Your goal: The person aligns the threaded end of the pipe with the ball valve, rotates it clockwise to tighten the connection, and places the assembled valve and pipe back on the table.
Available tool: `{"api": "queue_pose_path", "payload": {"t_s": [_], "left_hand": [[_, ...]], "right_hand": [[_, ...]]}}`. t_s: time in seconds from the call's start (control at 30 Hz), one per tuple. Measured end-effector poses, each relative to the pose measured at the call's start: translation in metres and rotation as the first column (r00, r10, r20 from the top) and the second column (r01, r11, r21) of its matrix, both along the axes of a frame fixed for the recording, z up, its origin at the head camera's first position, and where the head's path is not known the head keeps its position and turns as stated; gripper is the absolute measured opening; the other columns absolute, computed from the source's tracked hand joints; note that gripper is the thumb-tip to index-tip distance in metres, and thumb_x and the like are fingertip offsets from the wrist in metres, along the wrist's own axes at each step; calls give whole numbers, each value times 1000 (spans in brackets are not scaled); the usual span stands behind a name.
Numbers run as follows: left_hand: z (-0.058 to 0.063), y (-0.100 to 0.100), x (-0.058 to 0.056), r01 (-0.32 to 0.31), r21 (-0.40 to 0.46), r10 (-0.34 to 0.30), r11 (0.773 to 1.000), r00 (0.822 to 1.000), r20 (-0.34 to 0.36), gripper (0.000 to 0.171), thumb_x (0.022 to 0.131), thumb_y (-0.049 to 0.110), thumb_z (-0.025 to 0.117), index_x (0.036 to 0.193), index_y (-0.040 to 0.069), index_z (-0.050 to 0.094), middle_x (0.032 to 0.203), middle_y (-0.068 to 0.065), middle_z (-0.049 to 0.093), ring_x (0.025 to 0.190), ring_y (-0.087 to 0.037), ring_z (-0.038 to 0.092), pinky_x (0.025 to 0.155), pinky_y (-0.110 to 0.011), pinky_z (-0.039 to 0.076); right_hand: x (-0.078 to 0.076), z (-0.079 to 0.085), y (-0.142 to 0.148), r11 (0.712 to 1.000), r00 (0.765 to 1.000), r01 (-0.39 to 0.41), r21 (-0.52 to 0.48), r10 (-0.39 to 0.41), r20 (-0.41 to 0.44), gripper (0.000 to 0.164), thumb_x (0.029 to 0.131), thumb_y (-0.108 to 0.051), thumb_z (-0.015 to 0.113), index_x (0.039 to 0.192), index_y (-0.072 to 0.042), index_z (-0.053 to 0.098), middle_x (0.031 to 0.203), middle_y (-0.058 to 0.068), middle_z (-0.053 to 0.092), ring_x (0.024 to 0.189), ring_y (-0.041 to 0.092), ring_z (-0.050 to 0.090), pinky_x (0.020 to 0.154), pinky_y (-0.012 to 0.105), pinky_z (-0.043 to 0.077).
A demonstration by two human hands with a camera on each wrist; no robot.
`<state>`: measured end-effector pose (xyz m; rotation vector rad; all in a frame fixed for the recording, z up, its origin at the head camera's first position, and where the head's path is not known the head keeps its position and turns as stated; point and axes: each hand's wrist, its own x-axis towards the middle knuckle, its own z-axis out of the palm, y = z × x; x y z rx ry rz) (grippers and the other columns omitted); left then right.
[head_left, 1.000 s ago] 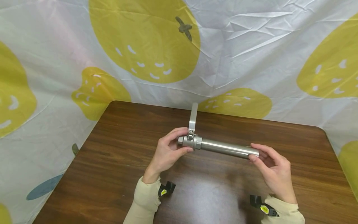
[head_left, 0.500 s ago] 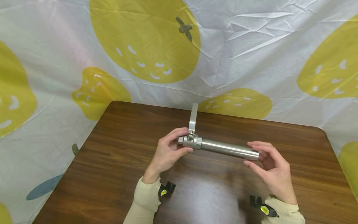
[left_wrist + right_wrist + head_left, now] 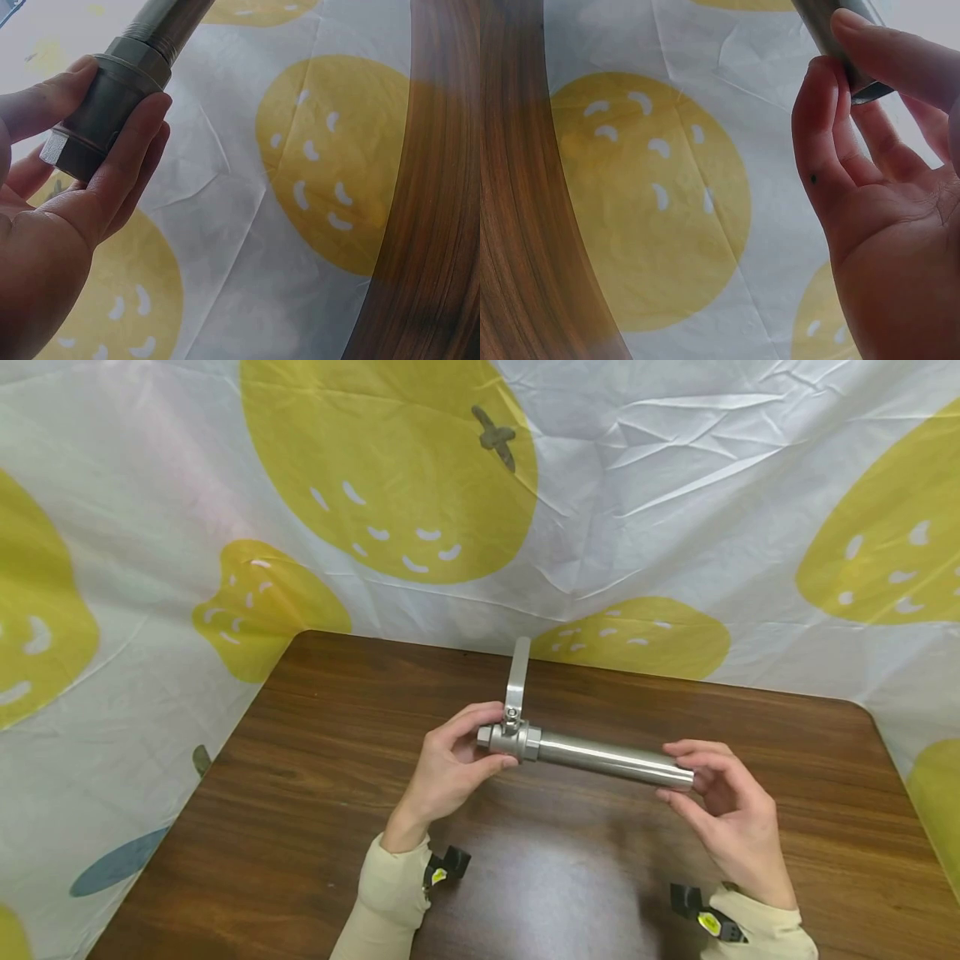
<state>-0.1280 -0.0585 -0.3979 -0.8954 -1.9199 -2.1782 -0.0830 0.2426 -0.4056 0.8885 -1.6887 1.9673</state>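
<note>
A steel ball valve (image 3: 510,740) with a flat lever handle (image 3: 517,672) is joined to a shiny metal pipe (image 3: 607,758) that runs to the right. Thumb and fingers of my left hand (image 3: 450,768) grip the valve body, and the lever points away toward the back. Threads (image 3: 154,37) show where the pipe enters the valve in the left wrist view. At the pipe's far end my right hand (image 3: 738,818) pinches it, thumb below and fingers above. The right wrist view shows that thumb and the fingertips on the pipe end (image 3: 866,90). Both parts are held up over the table.
A dark wood-grain table (image 3: 300,827) lies beneath. Behind and beside it hangs a white cloth (image 3: 420,610) printed with large yellow fruit. Each wrist wears a small black camera mount, such as the one (image 3: 448,864) on the left sleeve.
My right hand's fingers loosened and shifted round the pipe end, then came back against it, thumb lower than before. The left hand and the valve have hardly moved.
</note>
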Motion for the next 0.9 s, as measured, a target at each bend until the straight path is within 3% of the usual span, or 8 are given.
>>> {"api": "queue_pose_path", "payload": {"t_s": [0.9], "left_hand": [[-1,0,0,-7,-12,6,1000,1000,-11,52,67,-13,70,115,-9,52,118,-21,50,105,-18,50,88,-22,46]], "right_hand": [[3,4,-2,999,999,43,32,-44,26,46,59,33,60,102,25,46,107,33,51,102,29,56,84,24,48]]}}
